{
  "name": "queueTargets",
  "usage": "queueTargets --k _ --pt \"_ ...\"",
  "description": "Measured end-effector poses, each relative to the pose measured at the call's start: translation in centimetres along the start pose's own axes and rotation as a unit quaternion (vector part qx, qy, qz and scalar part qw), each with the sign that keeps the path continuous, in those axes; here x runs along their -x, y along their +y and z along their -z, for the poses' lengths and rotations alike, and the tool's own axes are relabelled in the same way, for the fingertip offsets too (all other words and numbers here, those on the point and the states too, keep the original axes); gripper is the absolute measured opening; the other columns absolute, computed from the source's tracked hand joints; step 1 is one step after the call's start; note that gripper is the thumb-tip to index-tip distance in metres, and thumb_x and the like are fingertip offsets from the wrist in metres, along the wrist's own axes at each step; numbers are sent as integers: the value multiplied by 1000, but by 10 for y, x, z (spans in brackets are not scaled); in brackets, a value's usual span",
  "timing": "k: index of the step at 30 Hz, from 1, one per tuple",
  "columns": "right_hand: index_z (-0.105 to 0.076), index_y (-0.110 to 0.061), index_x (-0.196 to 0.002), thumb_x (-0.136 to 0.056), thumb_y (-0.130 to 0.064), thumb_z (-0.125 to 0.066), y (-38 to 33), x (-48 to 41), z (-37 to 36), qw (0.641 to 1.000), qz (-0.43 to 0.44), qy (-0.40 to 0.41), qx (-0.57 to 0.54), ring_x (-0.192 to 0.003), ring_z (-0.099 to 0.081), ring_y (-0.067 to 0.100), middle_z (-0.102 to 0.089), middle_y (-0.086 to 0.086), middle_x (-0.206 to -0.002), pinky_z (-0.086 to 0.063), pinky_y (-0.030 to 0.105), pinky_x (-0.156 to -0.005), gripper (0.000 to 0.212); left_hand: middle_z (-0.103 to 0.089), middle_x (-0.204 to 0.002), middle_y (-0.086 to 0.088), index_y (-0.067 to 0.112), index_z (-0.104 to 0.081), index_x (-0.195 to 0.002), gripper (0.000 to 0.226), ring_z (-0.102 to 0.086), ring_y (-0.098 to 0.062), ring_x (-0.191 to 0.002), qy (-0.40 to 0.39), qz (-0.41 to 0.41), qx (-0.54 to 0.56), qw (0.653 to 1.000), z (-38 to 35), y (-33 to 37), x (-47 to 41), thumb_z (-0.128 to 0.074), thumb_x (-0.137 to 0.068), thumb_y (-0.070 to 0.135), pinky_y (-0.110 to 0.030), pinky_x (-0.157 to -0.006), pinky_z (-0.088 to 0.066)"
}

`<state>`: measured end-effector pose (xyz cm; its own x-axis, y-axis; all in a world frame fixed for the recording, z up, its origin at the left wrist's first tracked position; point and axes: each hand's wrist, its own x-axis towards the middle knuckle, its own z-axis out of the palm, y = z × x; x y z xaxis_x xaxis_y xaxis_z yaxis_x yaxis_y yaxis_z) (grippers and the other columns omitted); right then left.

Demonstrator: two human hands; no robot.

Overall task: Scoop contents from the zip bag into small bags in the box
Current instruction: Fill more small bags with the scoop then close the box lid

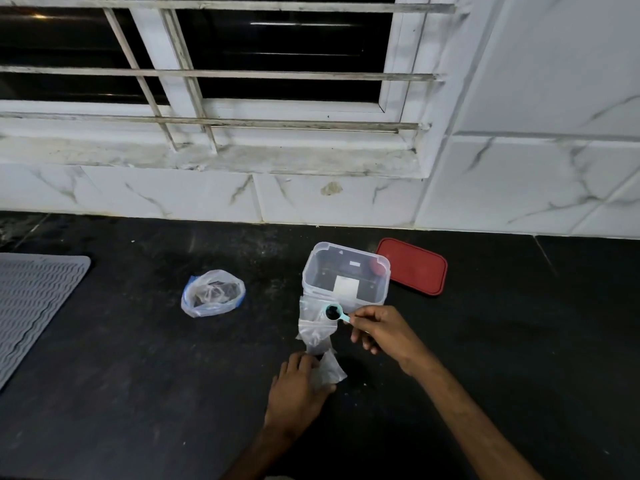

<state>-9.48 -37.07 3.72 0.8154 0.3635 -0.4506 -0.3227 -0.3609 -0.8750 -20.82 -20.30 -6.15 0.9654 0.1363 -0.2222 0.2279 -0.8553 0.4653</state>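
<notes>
**Hands busy at small bag point(317, 327), scoop point(334, 312) loaded**

Black counter point(138, 358), marble-tiled wall point(536, 168), barred window point(242, 64), 1 grey mat point(34, 299) at left. Right hand point(377, 329) pinches the teal scoop's handle above the bag's mouth; left hand point(298, 386) grips the bag's lower end. Behind: 1 clear box point(379, 292), 1 red lid point(412, 266). 1 zip bag point(213, 293) lies well left.

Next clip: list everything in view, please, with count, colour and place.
Clear plastic box: one, lidless, black counter centre.
Clear zip bag with blue edge: one, left of box.
Red plastic lid: one, flat, right of box.
Small clear bags: at least two, before box.
Teal plastic scoop: one, dark contents, above a small bag.
Grey ribbed mat: one, far left.
Left hand: fingers hold lowest small bag.
Right hand: fingers pinch scoop handle.
</notes>
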Motion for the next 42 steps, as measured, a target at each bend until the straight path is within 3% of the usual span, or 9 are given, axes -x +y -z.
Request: queueTargets --k 7,12,16,20,25,30,35,39,42 --pt "-71 -13 -97 -95 -16 -59 4 18 26 1000 20 -10 17 -52 -52 9 -70 3 -69 -40 19 -47 12 -66 -105 16 28 -52 -108 40 -61 0 -103 91 30 398 912 9 24 12 -79 -78 29 -19 -84 -49" --pt "-71 -16 -96 -95 -17 -59 5 28 31 996 41 -39 64 -55 -54 11 -72 5 -71 -42 20 -49 12 -60 -123 19 42 -47 -123 62 -52 6 -120 124 21 421 899 8 33 8 -82 -74 29 -7 -93 -43" --pt "-71 -22 -93 -94 -22 -61 3 30 30 977 103 -19 184 -51 -58 3 -73 0 -71 -49 20 -56 11 -60 -131 16 40 -47 -132 65 -53 -2 -125 128 10 400 907 6 45 9 -78 -75 45 -26 -104 -45" --pt "-72 -27 -102 -93 -29 -60 2 24 30 916 211 43 340 -80 -67 2 -73 -12 -88 -55 25 -78 15 -60 -131 18 37 -51 -129 60 -52 2 -124 152 17 389 909 10 62 1 -74 -75 49 -22 -104 -45" --pt "-70 -29 -110 -95 -26 -59 11 24 21 846 318 80 420 -105 -58 5 -69 -13 -107 -54 28 -84 19 -62 -129 9 28 -52 -132 63 -57 -1 -119 175 29 395 902 10 73 1 -73 -76 47 -19 -99 -48" --pt "-75 -34 -99 -83 -15 -74 18 26 26 863 343 139 343 -93 -63 -1 -71 -19 -95 -54 19 -78 25 -66 -123 12 27 -54 -128 54 -61 -5 -116 198 40 409 890 7 79 2 -77 -80 22 -28 -98 -52" --pt "-78 -25 -97 -81 -13 -78 12 24 45 969 215 105 54 -90 -67 -5 -75 -18 -94 -51 12 -77 20 -60 -130 12 37 -50 -131 59 -57 -11 -122 201 52 423 882 10 88 -4 -78 -79 33 -42 -100 -51" --pt "-78 -18 -93 -82 -8 -74 11 23 54 987 130 46 -87 -77 -67 7 -77 -3 -90 -44 17 -54 15 -59 -131 14 41 -50 -128 59 -55 -7 -123 204 58 436 874 10 95 -7 -79 -78 30 -42 -101 -51" --pt "-76 -12 -97 -85 -5 -70 13 24 56 987 100 24 -124 -74 -63 10 -78 3 -89 -42 19 -54 16 -58 -131 17 44 -50 -128 60 -53 -5 -125 209 58 437 873 8 96 -9 -79 -76 34 -41 -100 -52"
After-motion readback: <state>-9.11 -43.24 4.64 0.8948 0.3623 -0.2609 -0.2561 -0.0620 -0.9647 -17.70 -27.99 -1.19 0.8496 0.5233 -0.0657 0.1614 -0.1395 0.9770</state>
